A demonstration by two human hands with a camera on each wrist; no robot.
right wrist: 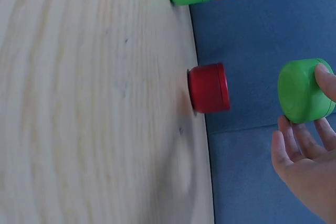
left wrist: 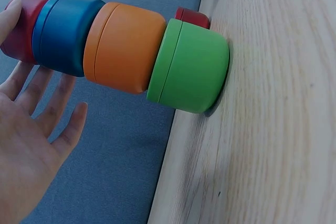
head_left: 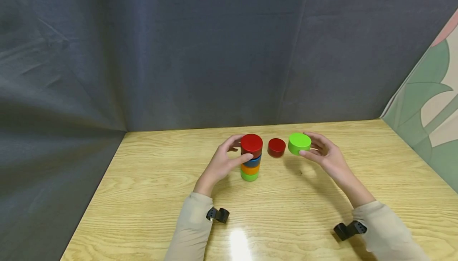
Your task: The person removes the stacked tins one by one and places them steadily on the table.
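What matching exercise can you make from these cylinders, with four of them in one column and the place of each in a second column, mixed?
Things:
1. orange cylinder
2. blue cylinder
3. held green cylinder
4. lone red cylinder

Places:
A. alone on the table, between the stack and the right hand
B. directly under the stack's top red cylinder
C. lifted off the table
D. directly on the stack's bottom green cylinder

Pairs: 1-D, 2-B, 3-C, 4-A

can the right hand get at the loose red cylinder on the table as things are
Probably not yet: the right hand is gripping a light green round block held above the wooden table. The small red cylinder block stands beside it with nothing between them, so only the full hand hinders.
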